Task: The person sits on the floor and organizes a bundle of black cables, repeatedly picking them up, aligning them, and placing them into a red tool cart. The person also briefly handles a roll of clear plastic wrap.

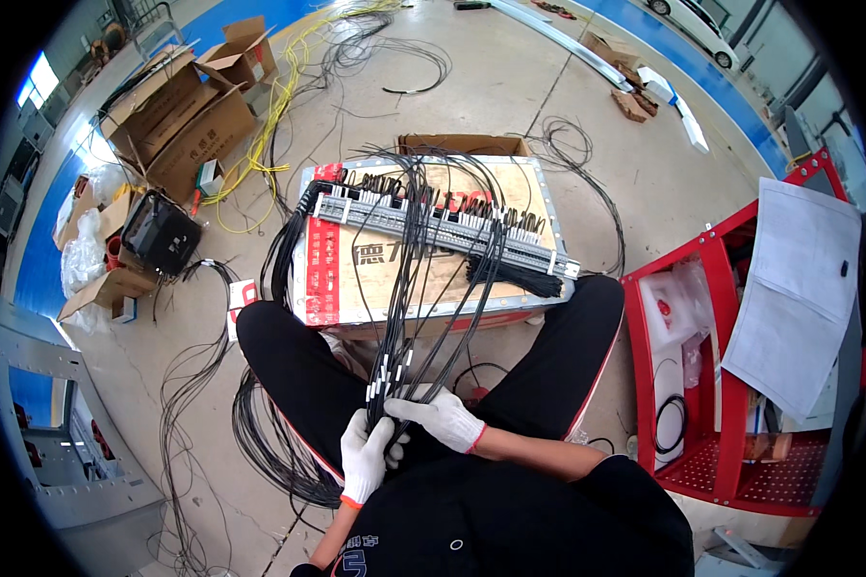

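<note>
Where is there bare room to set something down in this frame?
Bare floor lies between the brown pieces and the red rack. The box shows a small free patch between its red tape and the hand-held wire bundle. Crowded: the terminal strip, covered in wires, and the floor left of the person, strewn with black cables.

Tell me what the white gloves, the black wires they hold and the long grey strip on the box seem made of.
White gloves: probably knitted cotton or a blend, matte, judging by their soft creases and snug cuffs. Black wires: likely plastic-insulated, smooth with a faint sheen, as they bend in loose curves. Grey strip: seemingly dull moulded plastic, from its uniform repeating blocks; metal parts possible.
</note>
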